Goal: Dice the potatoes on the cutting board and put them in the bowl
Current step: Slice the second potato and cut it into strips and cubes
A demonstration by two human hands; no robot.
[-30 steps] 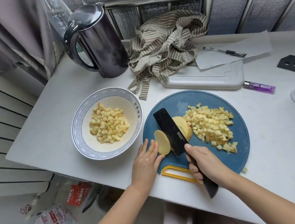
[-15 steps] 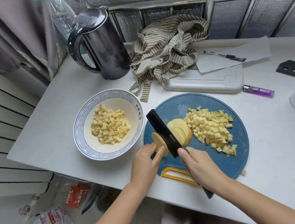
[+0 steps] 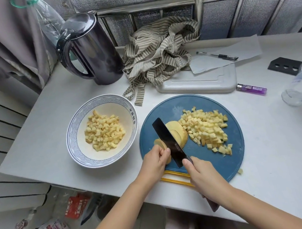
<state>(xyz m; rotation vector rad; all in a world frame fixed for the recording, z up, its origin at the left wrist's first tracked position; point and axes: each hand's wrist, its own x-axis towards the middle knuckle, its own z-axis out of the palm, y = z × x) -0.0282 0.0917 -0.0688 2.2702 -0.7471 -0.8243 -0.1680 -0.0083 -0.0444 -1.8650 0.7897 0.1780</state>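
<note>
Potato slicing on the blue cutting board (image 3: pixel 215 165), desk centre.
Left grip (image 3: pixel 156 161) clamped on potato piece (image 3: pixel 159 144) beside knife (image 3: pixel 169 142); right grip (image 3: pixel 201 176) wrapped round knife handle; dice heap (image 3: pixel 208 130) right of blade; more dice in bowl (image 3: pixel 73 143).

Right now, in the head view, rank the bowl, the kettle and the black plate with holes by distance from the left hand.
1. The bowl, just left of the left hand.
2. The kettle, at the back left.
3. The black plate with holes, far right.
</note>
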